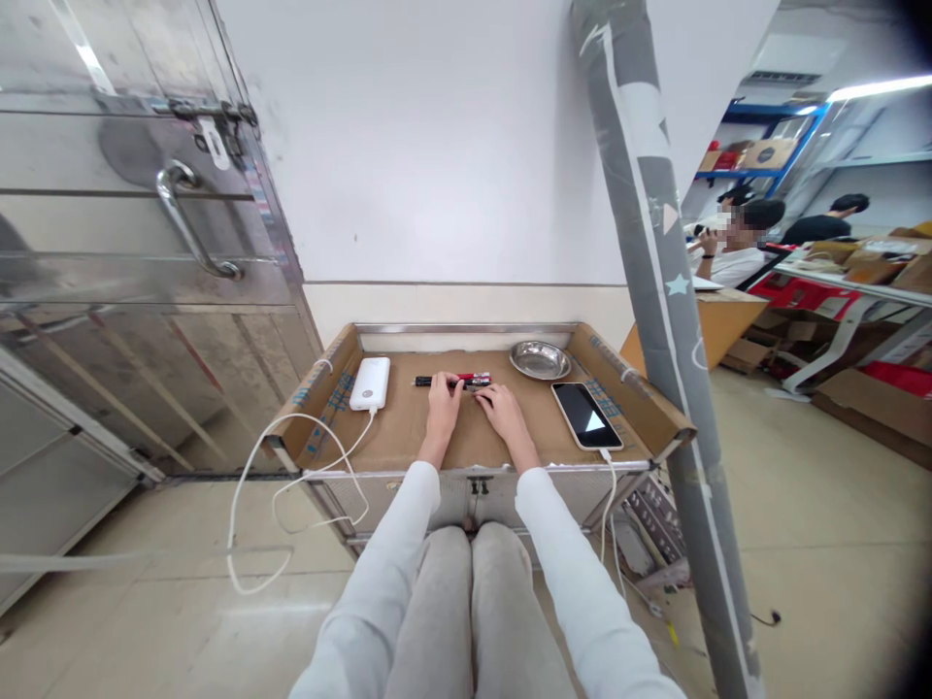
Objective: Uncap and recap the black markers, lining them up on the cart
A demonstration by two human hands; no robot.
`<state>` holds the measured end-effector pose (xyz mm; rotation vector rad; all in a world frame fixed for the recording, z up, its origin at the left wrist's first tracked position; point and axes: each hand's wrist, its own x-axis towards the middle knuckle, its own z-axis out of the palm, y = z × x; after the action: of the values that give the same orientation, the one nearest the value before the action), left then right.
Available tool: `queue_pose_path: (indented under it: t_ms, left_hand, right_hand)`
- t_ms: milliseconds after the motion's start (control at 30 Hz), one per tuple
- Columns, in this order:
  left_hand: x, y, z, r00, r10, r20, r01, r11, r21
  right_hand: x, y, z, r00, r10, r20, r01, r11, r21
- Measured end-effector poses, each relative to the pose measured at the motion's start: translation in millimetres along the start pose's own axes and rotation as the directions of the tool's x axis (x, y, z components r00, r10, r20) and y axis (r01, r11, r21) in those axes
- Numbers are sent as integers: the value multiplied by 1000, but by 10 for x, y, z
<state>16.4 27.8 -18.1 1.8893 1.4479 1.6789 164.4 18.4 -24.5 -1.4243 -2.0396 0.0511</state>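
– On the cardboard-lined table top (408, 437), mid-width and toward the far edge, the red-and-black pens (475, 378) are laid crosswise, close together. The count is not resolved: too small.
– Hands?
– Both are rested on the cardboard, just this side of the pens. Left hand (442, 400): fingers drawn narrow, tips set on the pens near their middle. Right hand (501, 406): fingers likewise narrow, tips touching the pens' right end. Whether it is a pinch or a plain touch cannot be told for either hand.
– Surroundings?
– A white power bank (369, 383) is placed left of the pens, apart from them. Its white cable (251, 524) is run over the front edge and looped down to the floor. A steel dish (540, 360) is set at the far right. A smartphone (586, 416) is laid face up by the right flap, with a second cable (610, 485) plugged into its near end. A grey pole (648, 272) is seen tilted past the table's right side. A stainless cabinet door (109, 272) with a handle (190, 221) is seen at left. Other people (735, 264) are seated far right, well apart.
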Motion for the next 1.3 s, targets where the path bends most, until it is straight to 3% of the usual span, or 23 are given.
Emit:
queue_pose_path:
  t_ms: [1300]
  left_hand:
    - [-12,-54,21,994,-37,102,34,999,26]
  right_hand:
    - [14,15,0,998,59,17,-59,998,7]
